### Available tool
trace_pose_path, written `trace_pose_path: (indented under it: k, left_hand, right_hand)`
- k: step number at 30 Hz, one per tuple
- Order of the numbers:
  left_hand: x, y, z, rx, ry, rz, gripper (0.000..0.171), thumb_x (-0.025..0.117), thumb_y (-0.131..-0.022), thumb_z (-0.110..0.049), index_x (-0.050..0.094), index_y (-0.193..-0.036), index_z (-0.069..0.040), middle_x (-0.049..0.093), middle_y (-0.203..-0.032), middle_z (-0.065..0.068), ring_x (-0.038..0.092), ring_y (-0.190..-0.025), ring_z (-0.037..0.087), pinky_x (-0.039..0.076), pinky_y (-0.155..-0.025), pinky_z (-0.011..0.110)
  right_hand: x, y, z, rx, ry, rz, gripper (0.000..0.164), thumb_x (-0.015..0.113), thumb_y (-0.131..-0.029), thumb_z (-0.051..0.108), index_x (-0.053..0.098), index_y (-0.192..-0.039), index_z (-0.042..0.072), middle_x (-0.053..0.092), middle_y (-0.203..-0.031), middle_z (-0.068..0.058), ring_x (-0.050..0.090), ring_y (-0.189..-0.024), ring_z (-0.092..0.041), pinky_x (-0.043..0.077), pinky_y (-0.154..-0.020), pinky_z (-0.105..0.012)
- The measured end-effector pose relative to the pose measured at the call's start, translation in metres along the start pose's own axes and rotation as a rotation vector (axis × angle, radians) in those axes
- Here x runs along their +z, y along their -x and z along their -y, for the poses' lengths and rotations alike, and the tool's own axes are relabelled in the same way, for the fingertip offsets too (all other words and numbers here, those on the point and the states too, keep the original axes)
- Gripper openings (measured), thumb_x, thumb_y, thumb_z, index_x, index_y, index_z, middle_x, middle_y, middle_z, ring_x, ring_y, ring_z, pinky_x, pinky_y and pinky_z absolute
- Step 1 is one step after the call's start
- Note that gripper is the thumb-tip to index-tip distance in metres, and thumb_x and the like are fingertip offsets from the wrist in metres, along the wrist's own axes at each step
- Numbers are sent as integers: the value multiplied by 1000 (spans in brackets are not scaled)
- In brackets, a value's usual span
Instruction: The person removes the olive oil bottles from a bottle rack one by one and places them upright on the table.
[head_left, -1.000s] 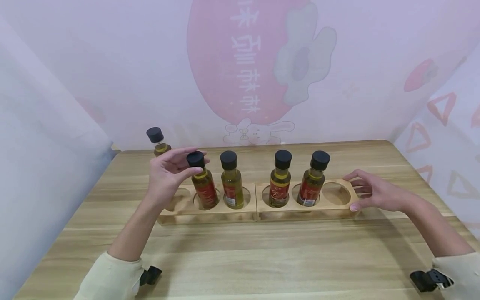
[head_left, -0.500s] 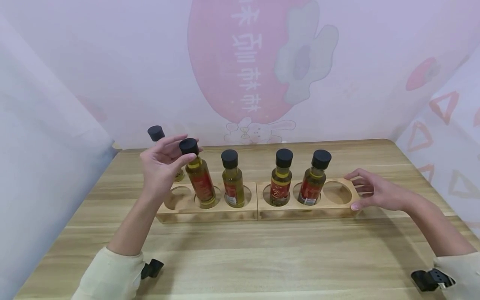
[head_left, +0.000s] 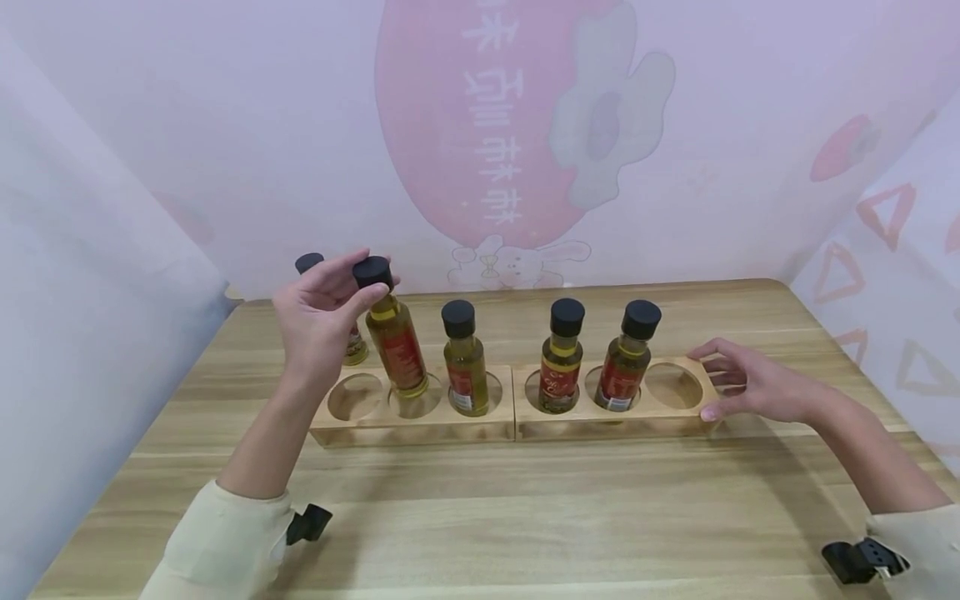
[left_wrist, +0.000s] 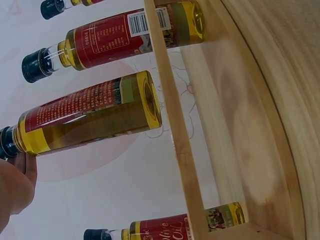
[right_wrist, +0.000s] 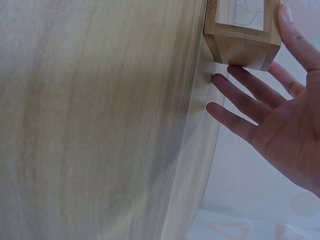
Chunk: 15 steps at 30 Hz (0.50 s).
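My left hand (head_left: 315, 321) pinches the black cap of an olive oil bottle (head_left: 400, 354) between thumb and fingers. This bottle, red-labelled and slightly tilted, has its base just above the top board of the left wooden bottle rack (head_left: 420, 435), as the left wrist view shows beside the rack board (left_wrist: 176, 125). My right hand (head_left: 765, 387) holds the outer end of the right wooden bottle rack (head_left: 615, 428), thumb at the front corner and index finger at the back corner. In the right wrist view its other fingers (right_wrist: 240, 95) extend beside the rack's end (right_wrist: 242, 50).
One bottle (head_left: 465, 367) stands in the left rack; two more, a bottle (head_left: 560, 375) and its neighbour (head_left: 624, 367), stand in the right rack. Another bottle (head_left: 356, 348) stands behind the left rack, partly hidden by my left hand. A printed curtain (head_left: 300, 150) hangs behind the table (head_left: 480, 517).
My left hand has raised the pinched bottle up out of its round hole and a little leftward. The right hand and both racks have stayed in place.
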<state>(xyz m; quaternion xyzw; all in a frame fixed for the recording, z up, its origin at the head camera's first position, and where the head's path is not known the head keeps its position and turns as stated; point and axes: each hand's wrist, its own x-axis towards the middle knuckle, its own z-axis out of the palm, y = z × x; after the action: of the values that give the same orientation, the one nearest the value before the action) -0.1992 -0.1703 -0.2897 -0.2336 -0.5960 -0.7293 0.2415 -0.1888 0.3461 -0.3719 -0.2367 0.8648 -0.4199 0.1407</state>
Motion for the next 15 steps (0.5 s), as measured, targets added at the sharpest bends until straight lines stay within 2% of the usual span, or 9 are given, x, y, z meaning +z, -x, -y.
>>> trace_pose_path:
  k: [6,7,15]
  left_hand:
    - [2,-4,-2,7,-18,-45,40,71,-83,25,73,-118,6,79,-104,10,79,-88,20,63,-80,26]
    - [3,-4,-2,10,-10,-47,39,71,-83,25,73,-118,7,79,-105,11,79,-88,21,62,-85,31]
    - [4,-13,-1,45,0,-67,34,71,-85,23,74,-115,8,79,-104,12,79,-87,22,63,-85,31]
  right_hand:
    - [1,1,0,-4,6,2,72,84,-84,0,40,-140,-10,53,-138,-41,51,-126,-64,52,-98,-64]
    - [1,0,0,-5,8,1,72,84,-84,0,40,-140,-10,54,-138,-41,52,-125,-64,53,-98,-64]
    - [-1,0,0,-11,10,-2,71,84,-84,0,40,-139,-10,54,-138,-40,52,-125,-64,52,-98,-64]
